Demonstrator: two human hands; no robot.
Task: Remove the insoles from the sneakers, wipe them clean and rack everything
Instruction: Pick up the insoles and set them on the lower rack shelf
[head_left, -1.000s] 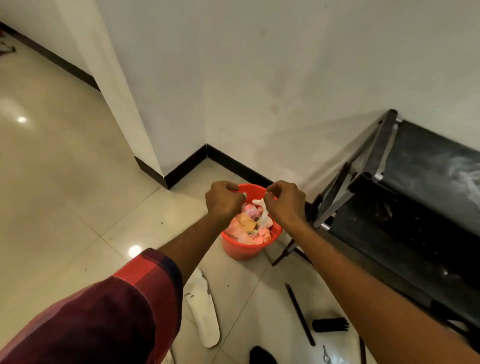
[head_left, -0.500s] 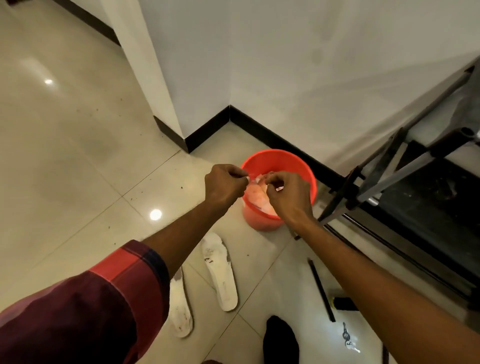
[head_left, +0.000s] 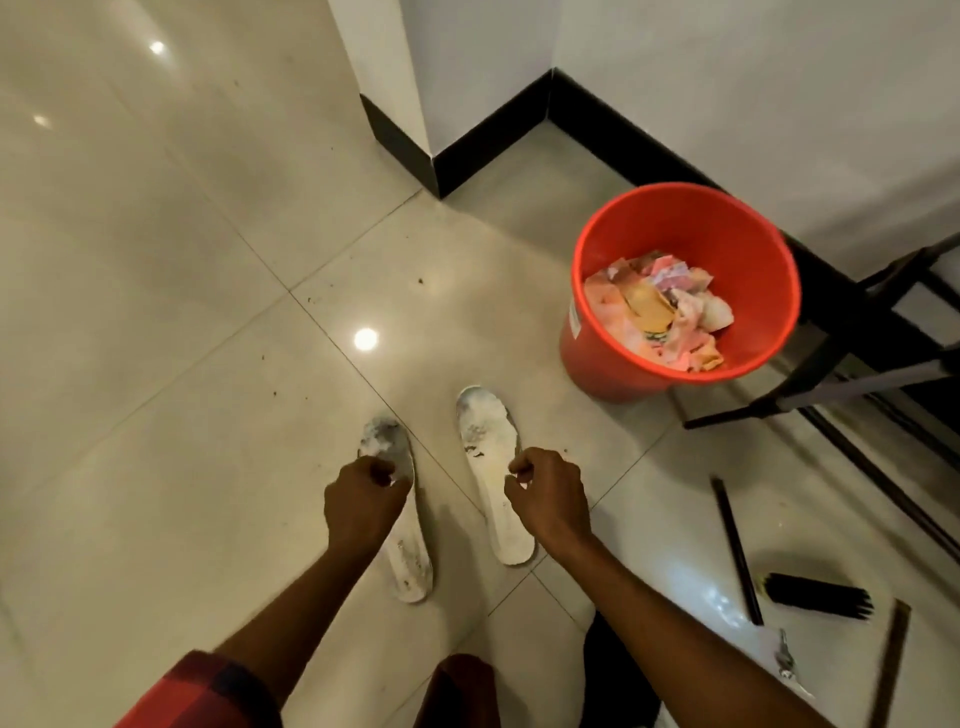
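Observation:
Two dirty white insoles lie side by side on the tiled floor, toes pointing away from me: the left insole (head_left: 402, 556) and the right insole (head_left: 491, 467). My left hand (head_left: 363, 504) hovers over the left insole's front half with its fingers curled; whether it touches the insole I cannot tell. My right hand (head_left: 548, 499) is curled at the right insole's right edge with nothing visible in it. A dark shape, probably a sneaker (head_left: 610, 670), shows at the bottom, mostly hidden by my right arm.
A red bucket (head_left: 727, 228) holding crumpled paper scraps stands at the right by the wall. Behind it is the black shoe rack (head_left: 857, 322). A black rod (head_left: 735, 545), a black brush (head_left: 815, 595), keys (head_left: 784, 660) and a brown stick (head_left: 891, 660) lie at lower right.
Both hands left the bucket, where they pinched a white scrap, and came down over the insoles with nothing in them. My view has tilted down toward the floor.

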